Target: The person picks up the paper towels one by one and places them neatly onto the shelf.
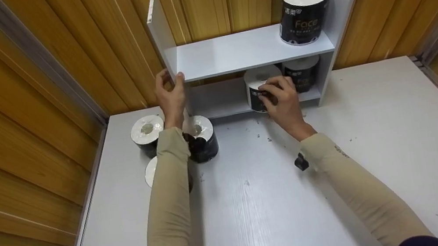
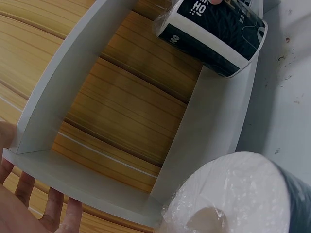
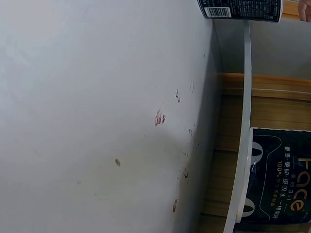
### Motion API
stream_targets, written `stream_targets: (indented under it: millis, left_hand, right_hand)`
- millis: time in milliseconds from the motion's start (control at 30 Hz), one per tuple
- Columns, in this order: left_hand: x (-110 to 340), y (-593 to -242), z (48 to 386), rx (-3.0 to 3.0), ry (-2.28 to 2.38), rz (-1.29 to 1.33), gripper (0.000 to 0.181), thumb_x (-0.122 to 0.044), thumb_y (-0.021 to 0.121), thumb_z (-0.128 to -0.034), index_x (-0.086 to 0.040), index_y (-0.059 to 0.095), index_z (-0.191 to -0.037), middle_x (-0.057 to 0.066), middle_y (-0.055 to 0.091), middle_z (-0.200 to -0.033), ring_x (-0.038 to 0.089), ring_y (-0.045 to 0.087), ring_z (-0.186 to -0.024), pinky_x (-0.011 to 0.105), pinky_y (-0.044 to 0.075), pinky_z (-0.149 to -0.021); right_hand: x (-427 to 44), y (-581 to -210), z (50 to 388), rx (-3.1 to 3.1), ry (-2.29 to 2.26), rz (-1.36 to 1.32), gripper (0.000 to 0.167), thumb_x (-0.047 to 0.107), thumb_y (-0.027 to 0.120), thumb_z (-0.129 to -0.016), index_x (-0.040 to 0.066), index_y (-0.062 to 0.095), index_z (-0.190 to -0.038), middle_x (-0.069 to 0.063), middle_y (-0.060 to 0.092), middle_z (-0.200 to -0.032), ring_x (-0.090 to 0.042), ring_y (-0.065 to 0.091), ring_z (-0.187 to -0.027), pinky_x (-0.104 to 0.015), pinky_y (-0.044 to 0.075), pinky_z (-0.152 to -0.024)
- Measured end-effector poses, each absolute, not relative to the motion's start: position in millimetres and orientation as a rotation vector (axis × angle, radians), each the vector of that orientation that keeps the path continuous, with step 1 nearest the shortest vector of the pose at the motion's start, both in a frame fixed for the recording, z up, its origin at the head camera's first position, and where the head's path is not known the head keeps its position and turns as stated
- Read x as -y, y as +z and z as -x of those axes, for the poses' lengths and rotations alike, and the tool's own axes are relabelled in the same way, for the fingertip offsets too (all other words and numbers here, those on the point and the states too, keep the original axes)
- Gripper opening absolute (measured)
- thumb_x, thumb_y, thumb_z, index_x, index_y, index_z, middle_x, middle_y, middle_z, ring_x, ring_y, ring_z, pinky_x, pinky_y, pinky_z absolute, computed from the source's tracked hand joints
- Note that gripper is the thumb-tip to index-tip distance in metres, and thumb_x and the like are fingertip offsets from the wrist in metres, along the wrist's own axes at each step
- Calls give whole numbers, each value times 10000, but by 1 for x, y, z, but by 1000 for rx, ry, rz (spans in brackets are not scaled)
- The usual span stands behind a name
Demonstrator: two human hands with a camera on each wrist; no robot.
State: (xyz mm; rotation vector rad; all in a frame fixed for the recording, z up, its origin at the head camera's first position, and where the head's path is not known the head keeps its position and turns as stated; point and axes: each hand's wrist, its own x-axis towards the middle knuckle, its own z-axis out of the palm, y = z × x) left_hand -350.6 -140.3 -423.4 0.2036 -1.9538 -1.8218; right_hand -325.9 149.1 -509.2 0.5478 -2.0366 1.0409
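A white two-tier shelf (image 1: 230,54) stands at the back of the table. My left hand (image 1: 171,97) grips its left side panel (image 2: 102,184), with the fingers on the outer face. My right hand (image 1: 284,101) touches the front of a black-wrapped toilet paper roll (image 1: 257,98) with bent fingertips; they do not wrap around it. That roll stands at the lower tier's front edge. Right of it, deeper in, is another roll (image 1: 303,75), whose "Face" label (image 3: 282,179) shows in the right wrist view. A third roll (image 1: 303,15) stands on the upper tier, at the right panel.
Left of the shelf, several wrapped rolls stand on the table: one at the back (image 1: 147,130), one near the shelf (image 1: 203,136), and one partly behind my left sleeve (image 1: 152,172). Wood-patterned walls (image 1: 203,1) enclose the white table (image 1: 251,206). Small dark specks dot the tabletop.
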Motion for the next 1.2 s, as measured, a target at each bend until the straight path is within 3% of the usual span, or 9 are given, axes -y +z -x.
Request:
stream_targets:
  millis: [533, 1200]
  left_hand:
    - [142, -423, 350, 1998, -1783, -223, 408, -181, 704, -1026, -57, 605, -1402, 152, 604, -1433, 275, 525, -1387, 368, 495, -1111]
    - [139, -423, 349, 1972, -1813, -208, 422, -186, 700, -1032, -57, 596, -1420, 156, 595, -1425, 259, 535, -1351, 329, 522, -1029]
  right_hand:
    - [-147, -512, 331, 2010, 1058, -546, 181, -16, 808, -925, 36, 813, -1098, -150, 676, -1159, -343, 575, -1085, -472, 492, -957]
    - [-146, -513, 343, 2039, 1090, -501, 205, -17, 800, -931, 28, 809, -1131, -171, 664, -1166, -347, 581, -1139, -489, 522, -1007]
